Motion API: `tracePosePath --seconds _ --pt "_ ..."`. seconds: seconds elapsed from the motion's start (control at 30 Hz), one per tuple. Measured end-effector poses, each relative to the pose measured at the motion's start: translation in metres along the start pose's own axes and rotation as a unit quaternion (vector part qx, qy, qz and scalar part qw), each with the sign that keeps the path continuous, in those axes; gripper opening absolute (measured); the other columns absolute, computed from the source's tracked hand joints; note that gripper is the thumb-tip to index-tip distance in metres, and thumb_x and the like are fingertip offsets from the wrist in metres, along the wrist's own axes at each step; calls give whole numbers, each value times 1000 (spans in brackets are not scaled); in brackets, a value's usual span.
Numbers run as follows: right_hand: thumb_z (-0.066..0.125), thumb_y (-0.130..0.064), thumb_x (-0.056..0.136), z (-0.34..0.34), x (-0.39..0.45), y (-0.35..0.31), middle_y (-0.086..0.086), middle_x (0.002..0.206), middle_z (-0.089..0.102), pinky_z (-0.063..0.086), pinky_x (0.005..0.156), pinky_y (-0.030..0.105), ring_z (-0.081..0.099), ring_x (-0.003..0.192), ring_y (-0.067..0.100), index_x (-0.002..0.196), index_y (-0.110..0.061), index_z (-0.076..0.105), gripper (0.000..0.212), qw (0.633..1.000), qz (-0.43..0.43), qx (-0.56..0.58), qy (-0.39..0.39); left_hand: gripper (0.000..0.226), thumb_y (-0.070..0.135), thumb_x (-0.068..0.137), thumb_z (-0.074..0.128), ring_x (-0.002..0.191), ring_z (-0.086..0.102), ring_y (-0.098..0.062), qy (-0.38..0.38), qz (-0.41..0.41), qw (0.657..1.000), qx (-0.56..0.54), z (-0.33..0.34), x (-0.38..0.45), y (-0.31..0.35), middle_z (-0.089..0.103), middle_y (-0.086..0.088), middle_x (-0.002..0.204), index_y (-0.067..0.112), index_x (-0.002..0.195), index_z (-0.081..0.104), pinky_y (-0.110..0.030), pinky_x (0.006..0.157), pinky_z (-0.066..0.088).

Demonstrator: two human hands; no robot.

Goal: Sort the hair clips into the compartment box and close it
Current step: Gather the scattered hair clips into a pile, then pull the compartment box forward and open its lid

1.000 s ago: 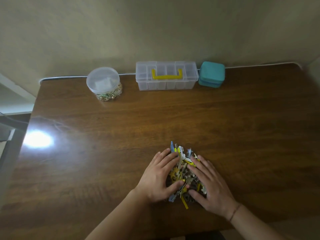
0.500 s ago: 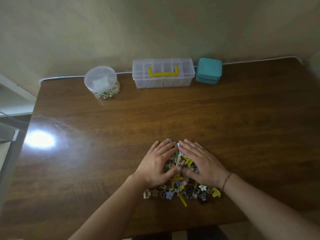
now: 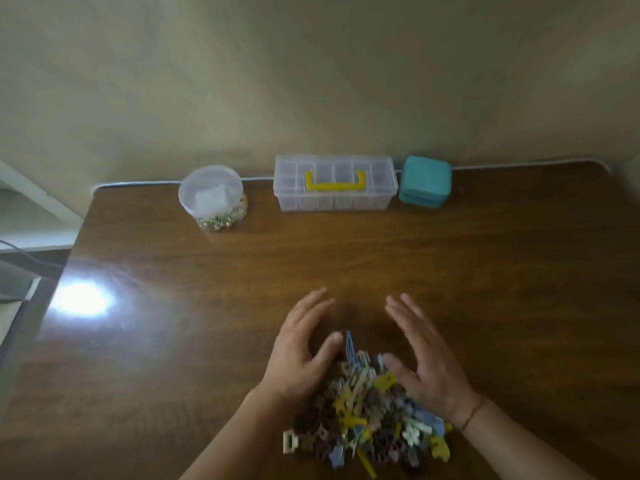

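The hair clips lie heaped near the table's front edge, flanked by the left hand and right hand, fingers straight, holding nothing. Along the back edge stand a lidded round jar, the closed compartment box and a teal case, with bare wood between them and the heap.

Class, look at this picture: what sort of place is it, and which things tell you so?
Probably a home desk or tabletop against a plain wall: a wooden table holds a clear compartment box, a round tub, and a heap of hair clips.
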State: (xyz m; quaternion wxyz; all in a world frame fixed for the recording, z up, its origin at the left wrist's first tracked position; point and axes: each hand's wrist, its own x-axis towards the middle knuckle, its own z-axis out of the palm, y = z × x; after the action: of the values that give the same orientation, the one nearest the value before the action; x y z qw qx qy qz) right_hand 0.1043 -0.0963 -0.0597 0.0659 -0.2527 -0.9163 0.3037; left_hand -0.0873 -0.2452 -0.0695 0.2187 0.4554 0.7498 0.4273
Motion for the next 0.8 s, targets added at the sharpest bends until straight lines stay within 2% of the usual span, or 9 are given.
tracePosePath --seconds 0.1,0.2,0.33,0.47,0.6,0.7,0.8 --pt "48 -52 92 -15 54 -2 -17 159 11 19 119 38 6 149 5 151 -34 14 70 986 121 79 88 56 44 92 60 144 28 -2 134 -111 984 -43 -13 49 4 36 15 155 30 143 45 -37 119 29" --pt "60 -37 91 -35 118 3 -6 162 14 22 118 41 13 148 13 152 -31 17 75 974 177 98 102 70 33 90 69 145 28 -10 181 -150 970 -62 -27 109 3 33 6 157 25 150 34 -40 120 27" --pt "67 -26 90 -60 193 12 -1 158 26 23 115 33 23 146 18 151 -23 23 76 970 172 113 132 82 32 89 70 147 26 -15 236 -166 953 -91 -38 180 -12 28 1 160 19 155 22 -36 120 23" --pt "69 -23 88 -63 232 28 0 152 36 27 107 26 32 140 17 148 -22 30 71 978 134 113 117 72 37 91 65 136 45 -17 215 -193 947 -138 -45 210 -31 46 0 150 21 153 30 -38 114 36" --pt "69 -26 88 -52 221 33 0 157 29 18 112 26 22 146 15 145 -21 39 65 982 111 91 121 65 44 83 67 122 57 -14 221 -175 953 -114 -44 186 -39 58 6 134 26 141 44 -40 106 46" --pt "69 -29 87 -45 175 28 -4 156 29 32 116 42 25 145 13 143 -27 42 63 980 98 127 117 45 32 93 65 111 61 -10 244 -175 946 -123 -41 141 -33 61 8 124 22 135 51 -31 95 52" --pt "69 -29 86 -37 121 22 -9 156 22 41 110 44 26 143 9 140 -35 42 61 987 79 107 87 41 37 93 65 97 62 -7 270 -182 944 -60 -34 95 -31 58 9 114 27 131 53 -22 81 50"
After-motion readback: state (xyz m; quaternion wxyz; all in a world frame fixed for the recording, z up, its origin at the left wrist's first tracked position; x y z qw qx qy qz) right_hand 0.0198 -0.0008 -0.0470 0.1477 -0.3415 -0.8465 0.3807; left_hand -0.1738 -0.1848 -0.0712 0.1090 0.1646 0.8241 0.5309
